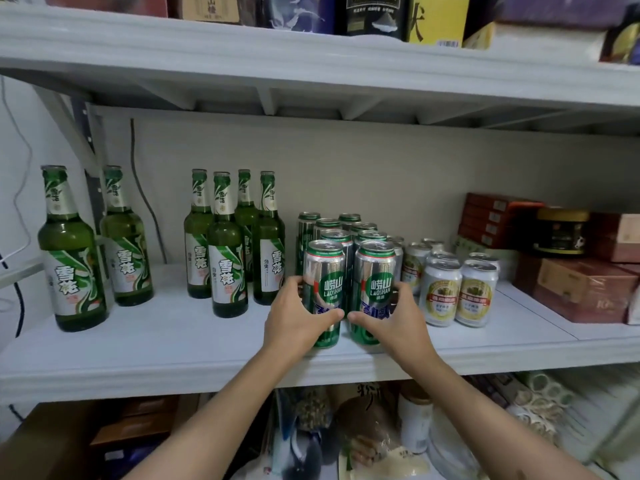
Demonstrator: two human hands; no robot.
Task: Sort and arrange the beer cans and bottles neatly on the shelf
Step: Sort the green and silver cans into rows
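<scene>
The left hand (298, 318) curls around one front green can (323, 292) and the right hand (394, 318) around the other green can (374, 292), both upright near the edge of the pale shelf (173, 344). Behind them stand two rows of the same shiny metal cans, eight counted. Beside them are white-and-gold cans (457, 292), about six. Six green glass bottles (228, 244) stand left, two apart.

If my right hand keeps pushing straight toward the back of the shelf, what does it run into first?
The right hand already grips the front green can; the next green can stands directly behind it, though the gap between them is unclear.
</scene>
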